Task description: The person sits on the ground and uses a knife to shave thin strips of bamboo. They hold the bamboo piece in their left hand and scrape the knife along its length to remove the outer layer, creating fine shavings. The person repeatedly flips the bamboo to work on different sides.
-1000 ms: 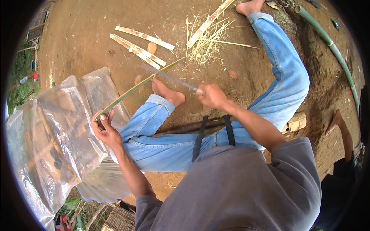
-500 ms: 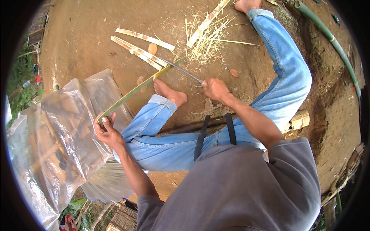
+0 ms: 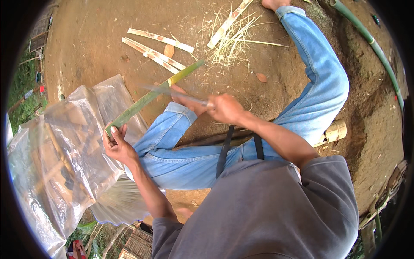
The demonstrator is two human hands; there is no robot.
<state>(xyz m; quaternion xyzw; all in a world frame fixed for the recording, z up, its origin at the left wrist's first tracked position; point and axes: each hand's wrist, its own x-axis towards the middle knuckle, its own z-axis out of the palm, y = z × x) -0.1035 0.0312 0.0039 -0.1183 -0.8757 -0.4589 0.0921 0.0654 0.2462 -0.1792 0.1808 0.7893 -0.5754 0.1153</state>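
Left fingers (image 3: 115,133): mine pinch the near end of a green bamboo strip (image 3: 139,105), at 9 o'clock.
Strip: slants from there toward 2 o'clock, passing my left foot (image 3: 184,96).
Right fingers (image 3: 217,103): I have them wrapped round a knife (image 3: 192,97), its blurred blade crossing the strip toward 10 o'clock.
Pale strips (image 3: 160,39): 3, on the ground (image 3: 99,47), 11 o'clock.
Shavings (image 3: 228,54): piled near 12 o'clock.
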